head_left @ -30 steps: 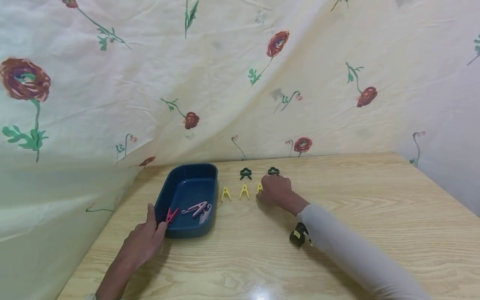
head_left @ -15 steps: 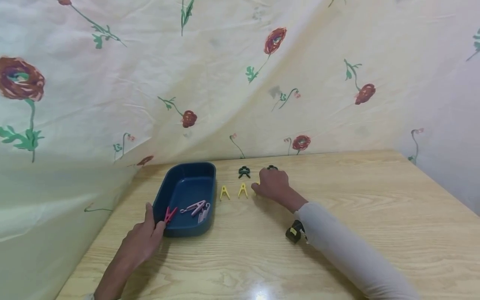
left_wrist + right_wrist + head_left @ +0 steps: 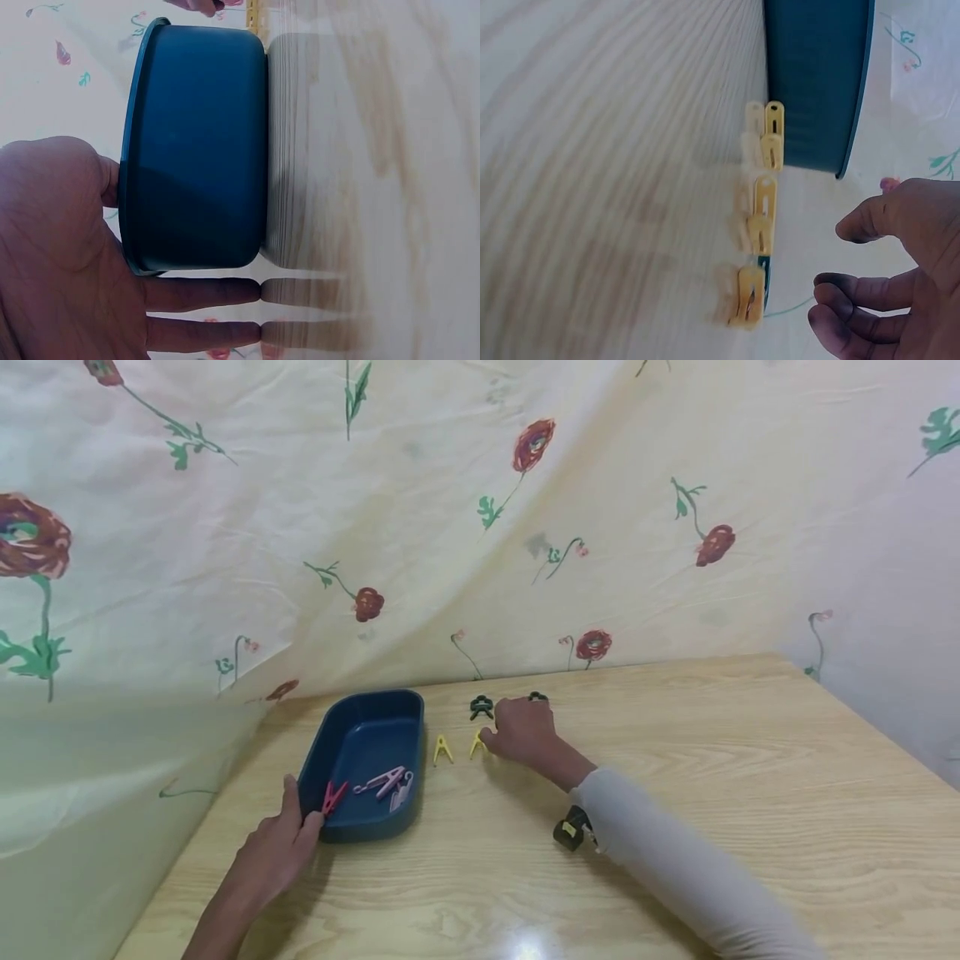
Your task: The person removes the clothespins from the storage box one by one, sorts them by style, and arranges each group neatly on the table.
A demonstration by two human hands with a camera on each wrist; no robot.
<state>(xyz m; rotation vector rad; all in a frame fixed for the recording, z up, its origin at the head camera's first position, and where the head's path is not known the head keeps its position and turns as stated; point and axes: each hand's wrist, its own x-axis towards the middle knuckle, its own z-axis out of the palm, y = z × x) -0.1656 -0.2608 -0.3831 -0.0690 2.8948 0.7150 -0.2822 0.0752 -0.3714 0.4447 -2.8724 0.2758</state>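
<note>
My left hand (image 3: 281,852) grips the near-left corner of a deep blue plastic basin (image 3: 367,832), thumb at the rim. In the left wrist view two of its fingers (image 3: 202,294) extend straight down beside the basin wall. A red clothespin (image 3: 334,797) and several pale pink clothespins (image 3: 386,782) lie inside. Right of the basin yellow clothespins stand in a row, one nearest it (image 3: 442,749) and a middle one (image 3: 477,744). My right hand (image 3: 522,727) hovers by the middle one, thumb and fingertips apart, holding nothing. It hides a third yellow clothespin (image 3: 750,296) in the head view.
Behind the yellow row are two dark green spring clamps, one on the left (image 3: 482,707) and one on the right (image 3: 537,697), partly covered by my right hand. A flowered cloth (image 3: 420,527) hangs along the back edge of the wooden table (image 3: 712,743).
My right hand has moved left along the yellow row, from the third clothespin to the middle one. My left hand stays at the basin corner. The head view has shifted slightly.
</note>
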